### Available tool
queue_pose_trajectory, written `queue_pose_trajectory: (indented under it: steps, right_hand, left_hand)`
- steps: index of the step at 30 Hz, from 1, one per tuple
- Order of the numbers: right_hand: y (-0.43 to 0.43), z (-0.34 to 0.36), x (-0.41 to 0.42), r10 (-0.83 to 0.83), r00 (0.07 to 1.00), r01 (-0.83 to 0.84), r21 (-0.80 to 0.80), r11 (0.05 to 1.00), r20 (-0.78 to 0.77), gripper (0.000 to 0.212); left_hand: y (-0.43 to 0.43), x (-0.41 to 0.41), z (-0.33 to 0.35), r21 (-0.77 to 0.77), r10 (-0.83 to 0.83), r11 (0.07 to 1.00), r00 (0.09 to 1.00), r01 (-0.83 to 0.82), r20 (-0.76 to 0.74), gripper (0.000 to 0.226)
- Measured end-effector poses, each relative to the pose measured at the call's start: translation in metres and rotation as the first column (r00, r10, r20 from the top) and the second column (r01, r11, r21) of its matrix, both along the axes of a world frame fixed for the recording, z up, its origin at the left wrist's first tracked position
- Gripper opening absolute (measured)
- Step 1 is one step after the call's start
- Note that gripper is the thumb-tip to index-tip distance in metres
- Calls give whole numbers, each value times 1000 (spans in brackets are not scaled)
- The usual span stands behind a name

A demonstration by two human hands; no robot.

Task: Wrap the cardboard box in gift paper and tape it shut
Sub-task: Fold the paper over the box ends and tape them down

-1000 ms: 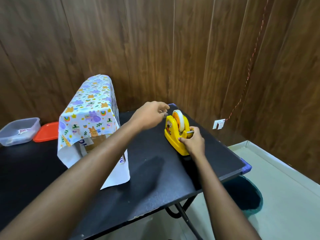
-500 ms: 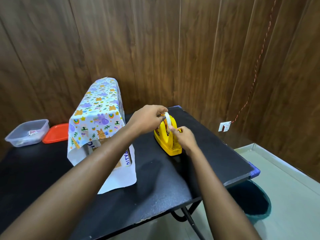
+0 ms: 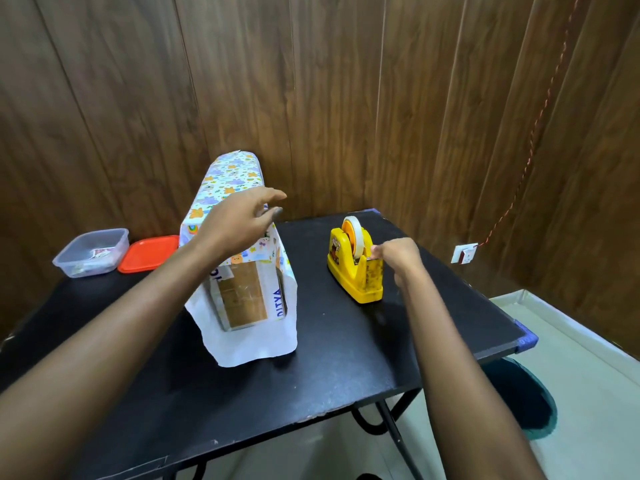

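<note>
The cardboard box [image 3: 242,299] stands upright on the black table [image 3: 346,358], draped in white gift paper [image 3: 228,178] printed with animals. The paper hangs open at the front, so the brown box face shows. My left hand [image 3: 239,220] hovers in front of the box's upper part, thumb and forefinger close together around what looks like a short pale tape strip [image 3: 265,207]. To the right stands the yellow tape dispenser [image 3: 353,271] with its roll. My right hand [image 3: 398,254] has its fingers curled against the dispenser's cutter end.
A clear plastic tub [image 3: 91,252] and its orange lid [image 3: 149,254] lie at the table's back left. Wood-panelled walls close in behind and to the right. A dark bin [image 3: 526,396] stands on the floor below the table's right edge.
My left hand has left the dispenser's roll and swung left to the wrapped box. My right hand stays at the dispenser's cutter end. The camera has turned left.
</note>
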State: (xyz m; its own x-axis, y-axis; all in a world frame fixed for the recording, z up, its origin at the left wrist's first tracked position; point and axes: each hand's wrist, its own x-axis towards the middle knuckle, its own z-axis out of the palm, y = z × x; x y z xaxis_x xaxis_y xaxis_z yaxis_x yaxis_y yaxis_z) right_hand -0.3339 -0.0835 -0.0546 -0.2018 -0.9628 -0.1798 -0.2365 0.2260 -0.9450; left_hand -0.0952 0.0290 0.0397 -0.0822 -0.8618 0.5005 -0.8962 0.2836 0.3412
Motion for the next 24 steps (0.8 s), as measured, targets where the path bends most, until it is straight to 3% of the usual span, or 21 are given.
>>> queue_pose_trajectory:
  steps: [3, 5, 11, 15, 18, 20, 24]
  right_hand:
    - [10, -19, -4, -1, 998, -1, 30, 1000, 71, 5]
    - [15, -29, -2, -10, 988, 10, 2, 1000, 151, 22]
    - [19, -37, 9, -68, 953, 77, -19, 997, 295, 35]
    - [28, -46, 14, -52, 840, 49, 20, 999, 540, 31]
    - [32, -48, 18, -77, 685, 39, 70, 997, 724, 28]
    - [33, -46, 20, -91, 628, 42, 82, 996, 773, 27]
    - [36, -52, 24, -98, 613, 76, 65, 995, 784, 25]
  left_hand:
    - [8, 14, 1, 23, 16, 1000, 1000, -16, -11, 34]
    - [13, 22, 0, 21, 53, 998, 999, -53, 12, 36]
    - [15, 45, -6, 39, 136, 989, 979, -143, 149, 44]
    - [14, 44, -9, 29, 172, 981, 926, -193, 335, 55]
    - [14, 39, -14, -40, 207, 977, 894, -208, 398, 64]
    - [13, 34, -16, -82, 222, 975, 876, -207, 429, 70]
    - [11, 27, -21, -135, 275, 961, 823, -239, 497, 78]
